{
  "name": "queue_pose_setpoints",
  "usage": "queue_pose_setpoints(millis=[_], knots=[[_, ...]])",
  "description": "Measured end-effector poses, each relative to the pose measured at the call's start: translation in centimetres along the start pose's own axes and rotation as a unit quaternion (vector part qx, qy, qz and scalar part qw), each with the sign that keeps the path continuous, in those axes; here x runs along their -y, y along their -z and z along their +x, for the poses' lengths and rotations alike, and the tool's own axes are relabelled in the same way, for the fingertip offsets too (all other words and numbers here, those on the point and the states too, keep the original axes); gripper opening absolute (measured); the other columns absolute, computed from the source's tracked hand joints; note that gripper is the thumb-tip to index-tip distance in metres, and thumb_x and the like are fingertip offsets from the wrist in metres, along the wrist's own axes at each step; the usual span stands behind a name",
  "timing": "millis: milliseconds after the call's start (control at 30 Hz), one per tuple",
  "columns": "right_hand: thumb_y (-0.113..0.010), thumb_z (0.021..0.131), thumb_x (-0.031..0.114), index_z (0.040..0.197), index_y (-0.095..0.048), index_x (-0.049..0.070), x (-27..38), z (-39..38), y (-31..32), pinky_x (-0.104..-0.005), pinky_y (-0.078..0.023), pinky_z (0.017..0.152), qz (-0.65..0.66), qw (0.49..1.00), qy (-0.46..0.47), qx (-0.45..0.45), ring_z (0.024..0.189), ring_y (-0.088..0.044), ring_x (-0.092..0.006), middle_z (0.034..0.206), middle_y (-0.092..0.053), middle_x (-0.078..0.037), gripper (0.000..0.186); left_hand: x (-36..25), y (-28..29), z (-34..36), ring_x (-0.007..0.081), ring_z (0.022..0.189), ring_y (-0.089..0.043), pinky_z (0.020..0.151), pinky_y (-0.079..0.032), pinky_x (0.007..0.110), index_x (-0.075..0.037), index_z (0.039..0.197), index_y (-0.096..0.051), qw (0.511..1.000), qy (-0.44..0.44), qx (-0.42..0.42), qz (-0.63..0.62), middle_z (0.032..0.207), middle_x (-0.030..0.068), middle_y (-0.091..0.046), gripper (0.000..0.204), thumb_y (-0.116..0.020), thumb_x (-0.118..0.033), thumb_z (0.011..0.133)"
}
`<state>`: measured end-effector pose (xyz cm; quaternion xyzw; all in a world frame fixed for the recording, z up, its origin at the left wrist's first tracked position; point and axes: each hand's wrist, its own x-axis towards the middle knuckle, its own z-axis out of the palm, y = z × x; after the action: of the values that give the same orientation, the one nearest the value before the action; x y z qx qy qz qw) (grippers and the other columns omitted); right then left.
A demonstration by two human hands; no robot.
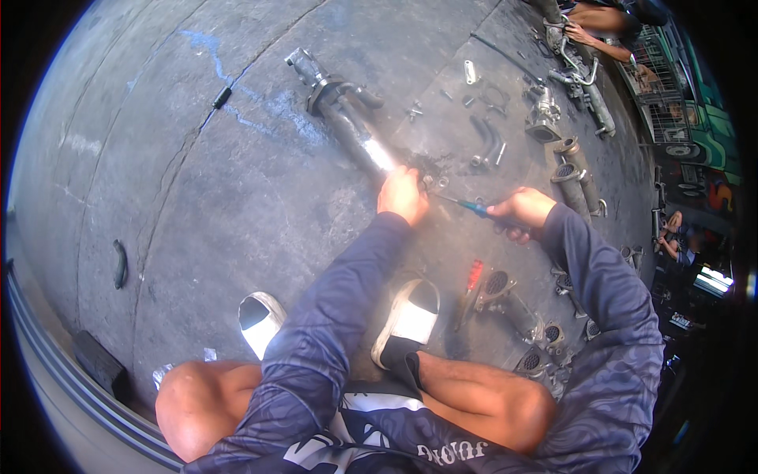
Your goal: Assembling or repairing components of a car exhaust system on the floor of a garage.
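A long shiny metal cylinder with a dark flange and a fork-like fitting at its far end lies slanted on the floor ahead of me. My left hand is closed around its near end, which the fingers partly hide. My right hand grips the handle of a screwdriver with a blue-green handle. The thin shaft points left, its tip at the cylinder's end beside my left hand. Whether the tip touches the metal I cannot tell. Small round fittings lie just beyond the tip.
Bolts, a curved hose and a gasket lie on the concrete. More metal cylinders stand at the right. A red-handled tool rests near my right foot beside several flanged parts. Another person's hand works on parts at the far right.
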<state>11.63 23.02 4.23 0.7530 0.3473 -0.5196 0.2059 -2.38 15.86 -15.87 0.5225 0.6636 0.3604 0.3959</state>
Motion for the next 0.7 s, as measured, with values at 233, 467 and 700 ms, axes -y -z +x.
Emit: queue_pose_setpoints(millis=[233,467,700], knots=[[-0.063,0.079,0.016,0.097,-0.069,0.003,0.6,0.0,-0.8,-0.0345,-0.051,0.057,-0.336,0.919,0.189,-0.086,0.06,-0.064,-0.0196,0.067,-0.066,-0.009,0.024,0.5,-0.1,0.5,0.0361,0.095,-0.059,0.086,-0.048,0.042,0.001,0.098,-0.062,0.999,-0.027,0.016,0.018,0.094,0.0188,-0.059,0.03,-0.068,-0.013,0.071],[-0.062,0.073,0.012,0.089,-0.068,0.002,-2.1,-0.2,-3.2,-0.0473,-0.052,0.068,-0.566,0.696,0.366,-0.248,0.071,-0.065,-0.0386,0.075,-0.066,-0.02,0.019,1.2,0.2,0.4,0.0363,0.097,-0.059,0.086,-0.048,0.041,0.001,0.101,-0.061,0.999,-0.017,0.031,0.025,0.098,0.0191,-0.06,0.033,-0.068,-0.012,0.071],[-0.059,0.069,0.002,0.096,-0.066,-0.003,-0.3,0.4,0.7,-0.0242,-0.042,0.045,0.031,0.994,0.103,-0.023,0.054,-0.054,-0.0115,0.072,-0.062,-0.007,0.028,0.1,0.3,0.3,0.0364,0.098,-0.059,0.087,-0.048,0.042,0.001,0.101,-0.062,0.999,-0.016,0.035,0.009,0.099,0.019,-0.06,0.032,-0.066,-0.012,0.072]])
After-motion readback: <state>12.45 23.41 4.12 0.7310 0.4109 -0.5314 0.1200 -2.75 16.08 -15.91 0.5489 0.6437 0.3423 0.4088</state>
